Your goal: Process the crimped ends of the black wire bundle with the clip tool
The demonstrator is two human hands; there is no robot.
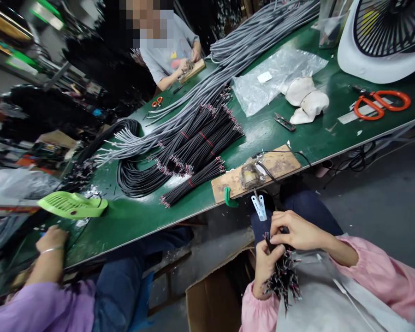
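My left hand (265, 263), below the table edge near my lap, is closed around a bundle of short black cables (284, 279) with stripped red and white wire ends. Much of the bundle is hidden by the hand and hangs over my lap. Above it, my right hand (295, 230) is closed, thumb and fingers pinched at the tips of the same cables. A light-blue clothes peg (258, 206) hangs just above my hands from a small device (251, 176) on a wooden board (281, 161). Beside the device, a green clamp (230, 198) grips the board at the table's edge.
Tied black cable bundles (207, 133) and long grey cables (242, 60) cover the green table (145, 212). Orange-handled scissors (382, 105), thread snips (284, 122), a white glove (306, 99) and a fan (376, 64) lie right. Co-workers sit left and opposite. A cardboard box (207, 304) stands below.
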